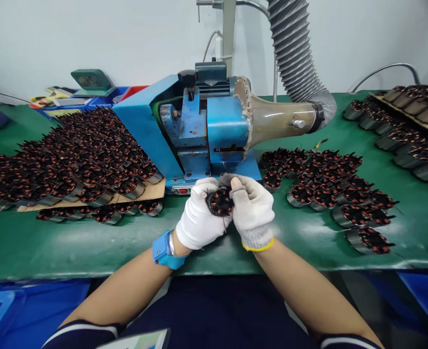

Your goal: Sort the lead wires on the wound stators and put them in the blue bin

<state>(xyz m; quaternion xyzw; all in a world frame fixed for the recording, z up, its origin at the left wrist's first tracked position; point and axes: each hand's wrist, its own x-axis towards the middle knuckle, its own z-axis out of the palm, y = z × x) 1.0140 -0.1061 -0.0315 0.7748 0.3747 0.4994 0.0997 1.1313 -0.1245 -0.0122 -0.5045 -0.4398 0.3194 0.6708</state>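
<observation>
In white gloves, both my hands meet around one motor stator [221, 201], a dark ring with copper windings that faces up toward me. My left hand [200, 213] wraps the stator from the left side. At its upper right, my right hand [252, 206] pinches with thumb and fingers; the bare thumb tip shows through the glove. A thin wire end hangs below the stator. Just behind my hands stands a blue belt-driven machine [226, 123] with a slot in its front.
Stacked stators [79, 155] on cardboard fill the left of the green table [127, 247]. Loose stators [323, 179] lie to the right, with more layered on cardboard [417, 121] at far right. A grey hose [294, 48] joins the machine's funnel [279, 118]. Coloured bins [86, 102] stand behind.
</observation>
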